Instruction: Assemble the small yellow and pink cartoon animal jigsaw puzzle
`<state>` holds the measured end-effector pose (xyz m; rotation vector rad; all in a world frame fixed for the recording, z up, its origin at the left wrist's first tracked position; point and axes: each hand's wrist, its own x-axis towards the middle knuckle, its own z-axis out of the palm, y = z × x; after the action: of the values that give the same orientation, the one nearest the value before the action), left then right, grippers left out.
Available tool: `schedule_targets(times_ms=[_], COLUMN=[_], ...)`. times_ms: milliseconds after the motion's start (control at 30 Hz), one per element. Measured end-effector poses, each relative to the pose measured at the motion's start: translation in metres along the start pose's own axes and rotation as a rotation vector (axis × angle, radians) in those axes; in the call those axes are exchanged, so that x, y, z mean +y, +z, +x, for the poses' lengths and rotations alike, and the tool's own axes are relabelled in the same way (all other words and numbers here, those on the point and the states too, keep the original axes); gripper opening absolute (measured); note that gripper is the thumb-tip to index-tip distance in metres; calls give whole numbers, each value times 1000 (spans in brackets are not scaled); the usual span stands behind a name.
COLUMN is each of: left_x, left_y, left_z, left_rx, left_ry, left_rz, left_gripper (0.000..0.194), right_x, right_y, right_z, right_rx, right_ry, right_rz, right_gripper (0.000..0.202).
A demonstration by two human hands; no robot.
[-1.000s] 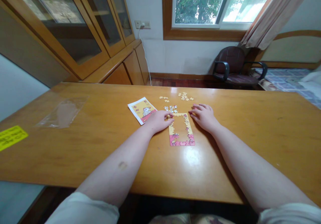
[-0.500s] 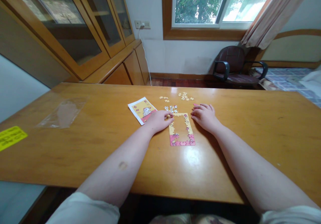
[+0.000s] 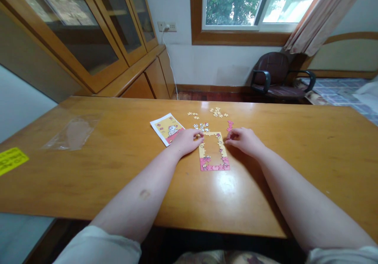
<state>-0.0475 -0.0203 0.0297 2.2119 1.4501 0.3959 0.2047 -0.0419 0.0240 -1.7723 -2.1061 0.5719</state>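
Clock: 12 o'clock is the far side of the table (image 3: 183, 205); bearings are taken from the puzzle frame unless noted.
Puzzle frame (image 3: 214, 168), risk: joints may part if a hand drags the rim; the cause would be its narrow band of interlocked pieces around an unfilled middle.
Left hand (image 3: 187, 142), risk: fingertips sit at the frame's 11 o'clock corner; uneven pressure there could skew or lift it.
White pieces (image 3: 202, 127), risk: lying just beyond that corner, they could be scattered by a sideways sweep of the left fingers.
Pink pieces (image 3: 230, 125), risk: grouped at 1 o'clock, just beside the right hand (image 3: 243, 141); a careless knuckle could push them apart.
Left fingers: curled, thumb and forefinger parted; pressure on the rim cannot be judged.
Right fingers: thumb and forefinger drawn together at 2 o'clock, near the rim; whether they grip a piece cannot be told.
Frame location: flat on the table, between the hands.
Frame direction: pink end toward 6, yellow end toward 12.
Frame long axis: roughly 12 to 6, far end leaning slightly toward 11 in this view.
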Motion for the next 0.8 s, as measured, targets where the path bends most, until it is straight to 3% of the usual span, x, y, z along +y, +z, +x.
schedule_targets(times_ms=[133, 267, 667, 800], left_x=[-2, -6, -9, -9], left_y=[2, 3, 4, 4], left_z=[1, 3, 5, 5], left_rx=[9, 20, 16, 24], left_ry=[6, 24, 17, 20], left_rz=[-4, -14, -9, -21], left_gripper=[30, 29, 29, 30], right_x=[-7, -15, -27, -31], right_y=[-3, -3, 6, 0], right_z=[-8, -12, -16, -17], right_rx=[-289, -415, -452, -401], right_ry=[-28, -61, -103, -208], right_rz=[393, 412, 372, 317], right_gripper=[18, 17, 17, 23])
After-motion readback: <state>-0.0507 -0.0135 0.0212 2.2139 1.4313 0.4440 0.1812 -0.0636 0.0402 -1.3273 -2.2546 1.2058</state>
